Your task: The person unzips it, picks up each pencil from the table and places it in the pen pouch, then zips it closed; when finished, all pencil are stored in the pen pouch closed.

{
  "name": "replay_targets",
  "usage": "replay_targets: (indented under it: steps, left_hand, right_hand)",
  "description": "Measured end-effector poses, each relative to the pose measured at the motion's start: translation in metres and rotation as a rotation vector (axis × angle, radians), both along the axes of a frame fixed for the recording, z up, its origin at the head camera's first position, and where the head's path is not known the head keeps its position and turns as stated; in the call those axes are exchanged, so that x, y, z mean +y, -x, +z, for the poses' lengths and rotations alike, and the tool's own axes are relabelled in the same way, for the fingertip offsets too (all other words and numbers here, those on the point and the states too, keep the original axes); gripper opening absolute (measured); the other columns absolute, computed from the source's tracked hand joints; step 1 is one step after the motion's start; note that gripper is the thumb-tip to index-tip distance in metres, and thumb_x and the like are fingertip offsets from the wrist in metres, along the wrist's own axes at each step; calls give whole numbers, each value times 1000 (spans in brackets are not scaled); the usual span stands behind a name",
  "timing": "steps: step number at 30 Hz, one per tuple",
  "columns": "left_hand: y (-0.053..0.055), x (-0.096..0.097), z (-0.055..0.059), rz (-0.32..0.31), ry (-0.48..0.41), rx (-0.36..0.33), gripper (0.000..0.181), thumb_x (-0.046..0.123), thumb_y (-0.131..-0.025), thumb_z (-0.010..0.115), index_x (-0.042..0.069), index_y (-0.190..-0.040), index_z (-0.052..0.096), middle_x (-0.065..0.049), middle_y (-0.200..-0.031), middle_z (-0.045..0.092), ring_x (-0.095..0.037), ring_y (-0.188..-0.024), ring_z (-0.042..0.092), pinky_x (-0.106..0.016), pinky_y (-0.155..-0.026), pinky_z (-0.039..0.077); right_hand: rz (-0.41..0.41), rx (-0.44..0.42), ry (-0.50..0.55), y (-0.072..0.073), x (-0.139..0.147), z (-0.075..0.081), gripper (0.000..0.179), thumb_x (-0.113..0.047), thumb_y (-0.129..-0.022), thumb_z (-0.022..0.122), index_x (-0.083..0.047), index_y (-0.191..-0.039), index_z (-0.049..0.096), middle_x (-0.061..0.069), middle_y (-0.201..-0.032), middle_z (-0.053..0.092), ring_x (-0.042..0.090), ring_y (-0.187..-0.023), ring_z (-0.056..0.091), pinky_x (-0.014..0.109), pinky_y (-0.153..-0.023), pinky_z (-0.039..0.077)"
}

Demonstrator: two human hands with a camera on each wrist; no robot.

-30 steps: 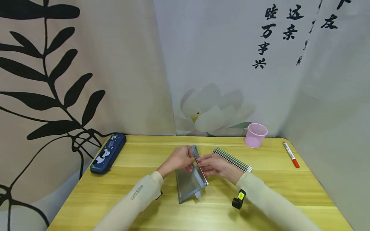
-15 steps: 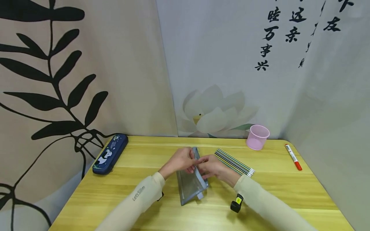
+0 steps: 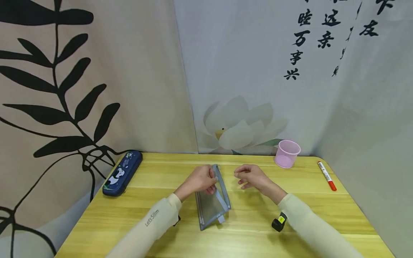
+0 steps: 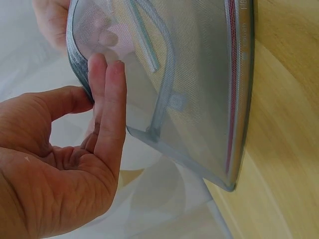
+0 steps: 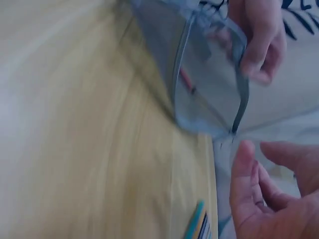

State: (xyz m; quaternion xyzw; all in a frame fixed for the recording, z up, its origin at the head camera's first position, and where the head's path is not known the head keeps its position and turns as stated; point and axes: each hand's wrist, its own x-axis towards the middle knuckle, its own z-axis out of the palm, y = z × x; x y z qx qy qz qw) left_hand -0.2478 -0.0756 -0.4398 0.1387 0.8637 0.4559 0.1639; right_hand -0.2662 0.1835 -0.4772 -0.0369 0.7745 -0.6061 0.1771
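My left hand (image 3: 202, 179) pinches the upper rim of a grey mesh zip pouch (image 3: 209, 208), thumb on one side and fingers on the other. The pouch stands tilted with its zip opening spread. Inside it, along the bottom edge in the left wrist view, lies a dark red pencil (image 4: 231, 89). My right hand (image 3: 253, 177) hovers to the right of the pouch, fingers loosely bent, holding nothing; thumb and forefinger are apart in the right wrist view. Ends of several striped pencils (image 5: 200, 221) show below it there; in the head view that hand and forearm hide them.
A navy pencil case (image 3: 122, 173) with a panda print lies at the table's back left. A pink cup (image 3: 287, 154) stands at the back right, and a red-capped white marker (image 3: 327, 176) lies near the right edge. A curtain hangs behind the wooden table (image 3: 155, 211).
The red pencil has gone from my right hand into the pouch. My right hand has drawn back to the right over the striped pencils; the left keeps its hold on the pouch.
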Motion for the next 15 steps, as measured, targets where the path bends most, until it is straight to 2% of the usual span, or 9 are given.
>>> replay_targets:
  steps: [9, 15]
  left_hand:
    - [0, -1, -4, -8, -4, 6, 10, 6, -101, 64, 1, -95, 57, -13, -72, 71, -20, -57, 73, -41, -60, 68]
    - [1, 0, -2, -8, -7, 7, 10, 5, -101, 63, 1, -94, 58, -13, -72, 71, -21, -57, 73, -43, -61, 69]
  right_hand:
    - [0, 131, -196, 18, 42, -13, 35, -23, -103, 68, 2, -127, 70, 19, -104, 76, 22, -74, 69, 34, -59, 62]
    - [-3, 178, -296, 27, 67, -15, 33, -24, -103, 70, 1, -125, 71, 13, -82, 66, 15, -63, 55, 26, -51, 49]
